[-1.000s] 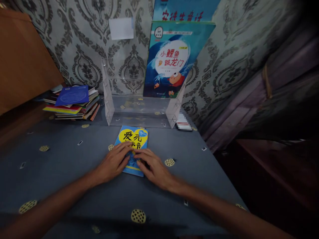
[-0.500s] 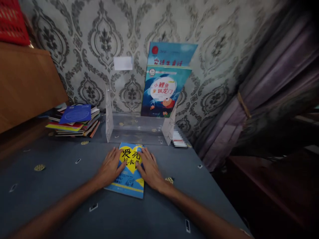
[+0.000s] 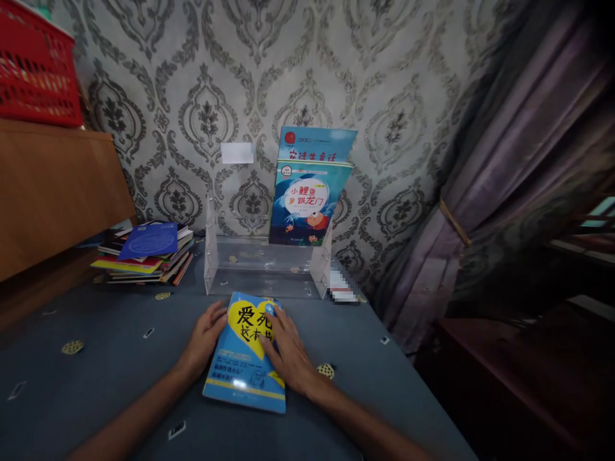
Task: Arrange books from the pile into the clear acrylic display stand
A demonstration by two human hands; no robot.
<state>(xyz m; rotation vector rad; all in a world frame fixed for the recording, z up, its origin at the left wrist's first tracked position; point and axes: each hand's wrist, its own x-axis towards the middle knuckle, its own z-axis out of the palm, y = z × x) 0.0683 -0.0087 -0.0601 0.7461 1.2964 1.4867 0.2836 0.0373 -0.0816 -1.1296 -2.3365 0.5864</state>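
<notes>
Handling, item one: a blue-and-yellow book [image 3: 245, 358], cover up on the tabletop [image 3: 120, 365], taken as the centre of the dial, its lower edge toward me at six o'clock. Right hand [image 3: 284, 342], mine: open, fingers laid over the cover's edge at two o'clock, thumb pointing inward across it, part of the lettering hidden. Left hand [image 3: 205, 334], mine: open, fingers loosely bent along the edge at ten o'clock; whether touching or just beside, I cannot tell. No closed grip by either that I can make out; whether any edge is lifted, I cannot tell. At twelve, just beyond: one clear stand [image 3: 269, 257]. At one, upright in its right part: one teal fish-cover book [image 3: 307, 208], with one blue book [image 3: 312, 145] behind it, showing above. State of the work, by my judgement: done, two books standing in the stand; outstanding, the book between my hands, lying outside it, its handling unfinished. Between ten and eleven: one pile of books [image 3: 148, 246], well apart from my hands; farther up, one red basket [image 3: 41, 73] on a wooden cabinet [image 3: 57, 192]. At two: one curtain [image 3: 425, 282], gathered by a band [image 3: 454, 221].
</notes>
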